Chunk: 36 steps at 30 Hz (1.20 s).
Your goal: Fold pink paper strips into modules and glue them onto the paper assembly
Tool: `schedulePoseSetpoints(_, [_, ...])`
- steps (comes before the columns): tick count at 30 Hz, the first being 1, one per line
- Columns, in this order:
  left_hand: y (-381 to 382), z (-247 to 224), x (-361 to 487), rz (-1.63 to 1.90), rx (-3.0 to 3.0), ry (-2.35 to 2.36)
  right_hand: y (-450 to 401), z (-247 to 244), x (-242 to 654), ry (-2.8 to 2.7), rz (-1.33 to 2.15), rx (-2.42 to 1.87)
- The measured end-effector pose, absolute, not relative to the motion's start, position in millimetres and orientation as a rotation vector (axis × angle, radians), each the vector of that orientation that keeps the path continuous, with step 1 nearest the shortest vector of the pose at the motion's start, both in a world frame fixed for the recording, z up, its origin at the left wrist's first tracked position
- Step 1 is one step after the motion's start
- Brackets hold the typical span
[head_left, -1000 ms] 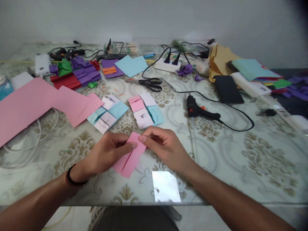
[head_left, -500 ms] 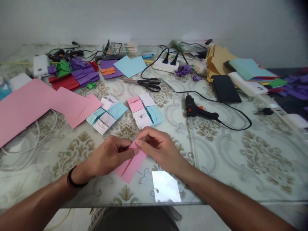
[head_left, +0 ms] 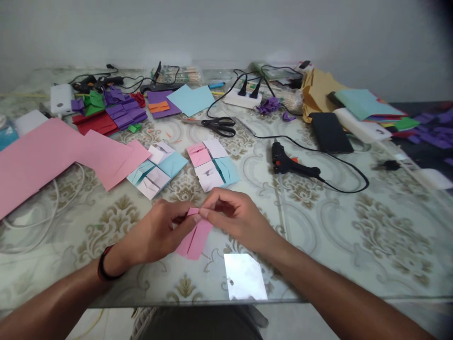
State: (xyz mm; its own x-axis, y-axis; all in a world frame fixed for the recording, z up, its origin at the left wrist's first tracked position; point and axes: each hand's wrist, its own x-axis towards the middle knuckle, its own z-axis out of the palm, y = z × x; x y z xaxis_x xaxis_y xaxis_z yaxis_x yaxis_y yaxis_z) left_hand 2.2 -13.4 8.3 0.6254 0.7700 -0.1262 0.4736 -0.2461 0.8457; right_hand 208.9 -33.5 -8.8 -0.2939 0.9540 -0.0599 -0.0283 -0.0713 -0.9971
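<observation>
Between both hands is a folded piece of pink paper, with a crease or slit running along its length. My left hand pinches its upper left side, thumb on top. At the top edge, my right hand grips the paper between thumb and fingertips; the fingertips of the two hands almost meet. Just beyond the hands lies a folded paper piece in pink, white and blue. Left of it rests a similar white and blue piece, partly under pink sheets.
A black glue gun with its cord lies to the right, scissors farther back. A white power strip, a black phone-like slab and coloured papers line the back. Large pink paper covers the left side.
The pink paper has turned a little more upright, its lower end shifting right and slightly up. Both hands keep their pinch on it.
</observation>
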Motion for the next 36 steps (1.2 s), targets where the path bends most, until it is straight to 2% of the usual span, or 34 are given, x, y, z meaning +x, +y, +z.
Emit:
schedulePoseSetpoints(19, [-12.6, 14.5, -0.2, 0.457, 1.876, 0.878, -30.1, -6.2, 213.4, -1.418, 1.568, -1.022])
schedulePoseSetpoints(30, [-7.8, 10.3, -6.0, 0.667, 1.703, 1.128, -22.0, 1.2, 224.8, -1.366, 1.490, -1.092])
schedulePoseSetpoints(36, [-10.1, 0.1, -2.6, 0.590, 1.695, 1.058, -27.4, -2.4, 215.8, -1.361, 1.497, -1.079])
